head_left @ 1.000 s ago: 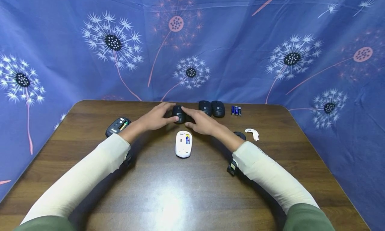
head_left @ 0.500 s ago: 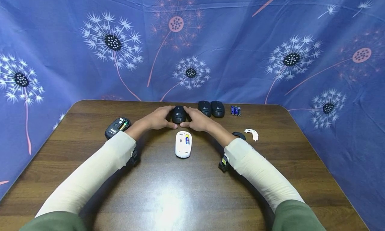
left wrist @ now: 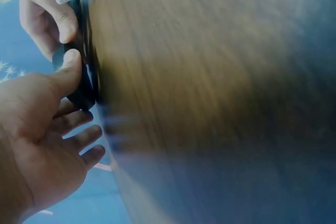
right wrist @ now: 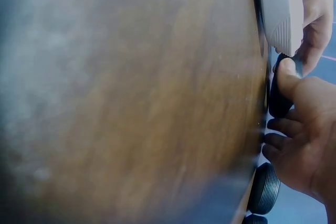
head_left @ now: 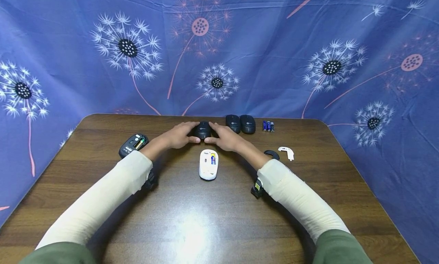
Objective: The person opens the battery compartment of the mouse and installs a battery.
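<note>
A black computer mouse (head_left: 203, 129) rests on the table between both hands, near the back edge. My left hand (head_left: 179, 136) holds its left side, the thumb at the near edge and the index finger farther back. On the right side my right hand (head_left: 227, 137) holds it in the same way. Both wrist views show a thumb against the mouse, while the other fingers stay loosely extended. Just in front of the hands a white mouse (head_left: 205, 172) lies underside up, a blue and yellow battery (head_left: 213, 159) in its uncovered slot.
Two black mice (head_left: 233, 124) stand right of the hands, then several blue batteries (head_left: 268, 126). A white cover (head_left: 287, 152) and a black curved piece (head_left: 272, 154) lie at right. An upturned black mouse (head_left: 133, 145) with a battery is beside the left forearm.
The right index finger has moved from the top of the black mouse to its right side. Both thumbs have come to its near edge. The mouse stays practically in place.
</note>
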`<state>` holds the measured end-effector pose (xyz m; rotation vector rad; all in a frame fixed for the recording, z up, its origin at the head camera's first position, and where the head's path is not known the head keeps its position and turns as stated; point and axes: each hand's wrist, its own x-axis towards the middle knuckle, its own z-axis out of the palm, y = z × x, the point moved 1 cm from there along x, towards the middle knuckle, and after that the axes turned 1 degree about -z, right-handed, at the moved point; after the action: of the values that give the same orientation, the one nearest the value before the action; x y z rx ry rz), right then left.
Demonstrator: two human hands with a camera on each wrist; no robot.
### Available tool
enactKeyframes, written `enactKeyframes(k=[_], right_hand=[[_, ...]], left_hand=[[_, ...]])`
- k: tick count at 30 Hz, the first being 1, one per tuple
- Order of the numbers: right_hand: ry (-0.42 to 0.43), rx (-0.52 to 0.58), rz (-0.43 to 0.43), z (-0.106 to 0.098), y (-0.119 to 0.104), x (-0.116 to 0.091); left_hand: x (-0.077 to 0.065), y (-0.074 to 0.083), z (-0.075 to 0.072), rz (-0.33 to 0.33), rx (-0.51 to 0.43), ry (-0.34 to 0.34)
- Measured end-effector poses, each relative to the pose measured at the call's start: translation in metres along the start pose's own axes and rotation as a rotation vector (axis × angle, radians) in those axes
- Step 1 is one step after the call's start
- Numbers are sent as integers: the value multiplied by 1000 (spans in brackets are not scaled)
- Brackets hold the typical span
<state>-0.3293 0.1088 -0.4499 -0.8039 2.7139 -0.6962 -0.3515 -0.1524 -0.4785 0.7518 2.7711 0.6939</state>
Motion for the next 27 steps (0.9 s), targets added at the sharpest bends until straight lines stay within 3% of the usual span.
enactKeyframes(k=[4,6,9,14,16,17,20,21,23,24,27], right_hand=[[32,80,-7,-9,-15,-13],[61,109,-16,-11,-17,-17],[112,114,-31,-10,-13,-17],[161,122,-32,-15,-25,-28],[168,134,-17,-19,-35,-36],[179,129,-13,-19,-37,-37],[196,125,1,-21,-44,-42],[206,119,0,-20,-45,-42],[222,135,-12,-16,-37,-38],[225,149,-14,-16,-37,-38],[226,226,-39,-14,-25,-33]], left_hand=[[-6,-1,-5,8,-28,-6],[-13,9,-10,9,-34,1],[-30,37,-24,-4,-47,13],[-55,87,-47,-24,-81,32],[-56,91,-50,-20,-95,53],[-50,81,-45,7,-115,69],[-47,77,-44,24,-136,100],[-40,66,-38,38,-136,126],[-40,67,-36,38,-137,152],[-46,79,-40,14,-125,163],[-50,87,-40,14,-126,201]])
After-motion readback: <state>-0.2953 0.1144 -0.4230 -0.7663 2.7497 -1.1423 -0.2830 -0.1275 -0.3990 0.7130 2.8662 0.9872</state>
